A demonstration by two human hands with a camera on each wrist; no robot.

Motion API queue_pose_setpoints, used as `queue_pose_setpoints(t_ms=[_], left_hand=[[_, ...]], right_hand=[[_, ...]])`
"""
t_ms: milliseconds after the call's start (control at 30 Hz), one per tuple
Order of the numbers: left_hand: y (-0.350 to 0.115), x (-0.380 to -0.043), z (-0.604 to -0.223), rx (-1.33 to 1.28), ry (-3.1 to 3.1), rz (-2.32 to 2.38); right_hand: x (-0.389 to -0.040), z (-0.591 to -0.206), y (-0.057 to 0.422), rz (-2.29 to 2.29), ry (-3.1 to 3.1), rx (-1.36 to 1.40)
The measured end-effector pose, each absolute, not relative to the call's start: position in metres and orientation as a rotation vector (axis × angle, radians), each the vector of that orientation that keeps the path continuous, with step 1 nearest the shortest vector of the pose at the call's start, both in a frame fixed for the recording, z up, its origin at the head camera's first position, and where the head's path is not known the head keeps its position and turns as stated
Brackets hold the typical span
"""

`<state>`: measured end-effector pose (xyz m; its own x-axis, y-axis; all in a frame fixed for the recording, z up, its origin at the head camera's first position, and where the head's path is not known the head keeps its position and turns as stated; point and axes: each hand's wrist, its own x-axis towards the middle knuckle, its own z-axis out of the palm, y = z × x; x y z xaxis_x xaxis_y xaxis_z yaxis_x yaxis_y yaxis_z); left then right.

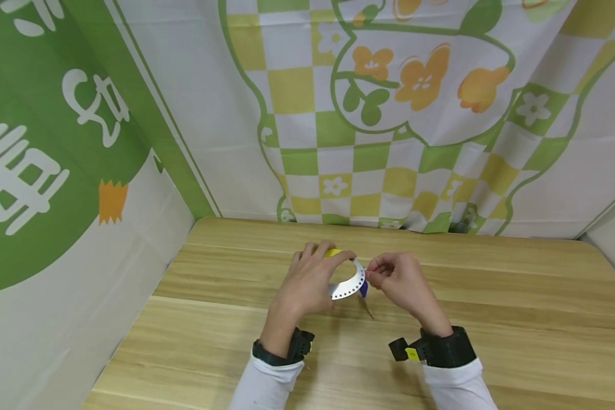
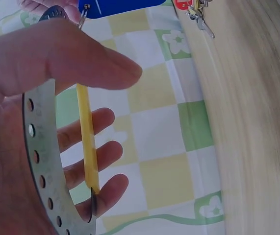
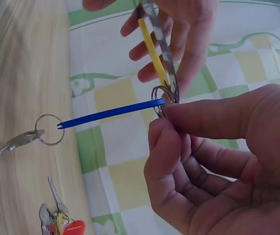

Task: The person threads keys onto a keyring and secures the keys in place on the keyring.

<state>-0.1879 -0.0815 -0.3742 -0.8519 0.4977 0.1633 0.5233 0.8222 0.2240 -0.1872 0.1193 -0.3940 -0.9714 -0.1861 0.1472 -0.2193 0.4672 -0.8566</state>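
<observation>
My left hand (image 1: 307,279) grips a curved metal key holder (image 2: 37,147) with a row of holes and a yellow handle strip (image 2: 88,142). Its thumb lies across the near side, and its other fingers pass behind the strip. Between thumb and forefinger, my right hand (image 1: 402,282) pinches small split rings (image 3: 162,98) at the holder's edge. A blue tag (image 3: 110,113) extends from these rings. On the tag's far end, another ring carries a key (image 3: 19,141). Whether the rings pass through a hole is hidden by the fingertips.
More keys (image 3: 59,210) with a red tag (image 3: 74,228) show beyond the blue tag; what supports them is unclear. Below the hands spreads a wooden table (image 1: 492,296). A checked, flowered curtain (image 1: 338,154) hangs behind it, and a green and white one (image 1: 148,228) at left.
</observation>
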Motion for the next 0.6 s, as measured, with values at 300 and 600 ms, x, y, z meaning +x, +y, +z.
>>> queue_pose_setpoints(t_ms=[300, 600], left_hand=[[-0.0814, -0.1869, -0.3753, -0.771, -2.955, -0.464], [-0.0836, -0.1864, -0.3749, -0.754, -3.009, -0.506]], right_hand=[[-0.1883, -0.3968, 0.1169, 1.064, -2.587, 0.596], [-0.1899, -0.4005, 0.1159, 0.817, -2.415, 0.767]])
